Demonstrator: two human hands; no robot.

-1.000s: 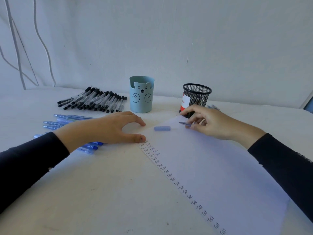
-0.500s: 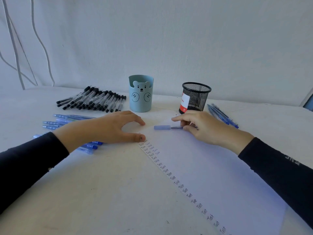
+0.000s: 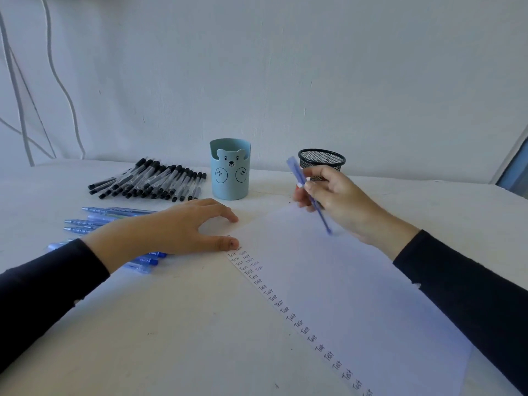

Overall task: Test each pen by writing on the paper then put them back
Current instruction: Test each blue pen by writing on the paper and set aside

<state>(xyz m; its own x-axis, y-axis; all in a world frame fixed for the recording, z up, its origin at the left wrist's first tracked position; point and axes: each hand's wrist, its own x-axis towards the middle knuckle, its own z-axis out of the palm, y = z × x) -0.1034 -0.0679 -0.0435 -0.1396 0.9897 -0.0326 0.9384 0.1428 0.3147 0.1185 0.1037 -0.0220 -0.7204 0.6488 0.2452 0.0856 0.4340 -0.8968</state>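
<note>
My right hand (image 3: 340,201) grips a blue pen (image 3: 307,190) above the far end of the white paper (image 3: 357,295); the pen slants with one end up by the mesh cup and the other end down toward the sheet. My left hand (image 3: 174,227) rests on the table with thumb and fingertips at the paper's upper left corner, fingers loosely arched, holding nothing. A column of handwritten "Test" words (image 3: 285,307) runs down the paper's left edge. Blue pens (image 3: 94,221) lie on the table under and beyond my left wrist.
A row of black-capped pens (image 3: 151,180) lies at the back left. A light blue bear-faced cup (image 3: 231,170) stands in the middle, and a black mesh cup (image 3: 322,160) stands behind my right hand. A white wall rises behind the table.
My right hand has lifted the blue pen off the paper, cap joined on, and raised it in front of the mesh cup. The left hand has stayed in place.
</note>
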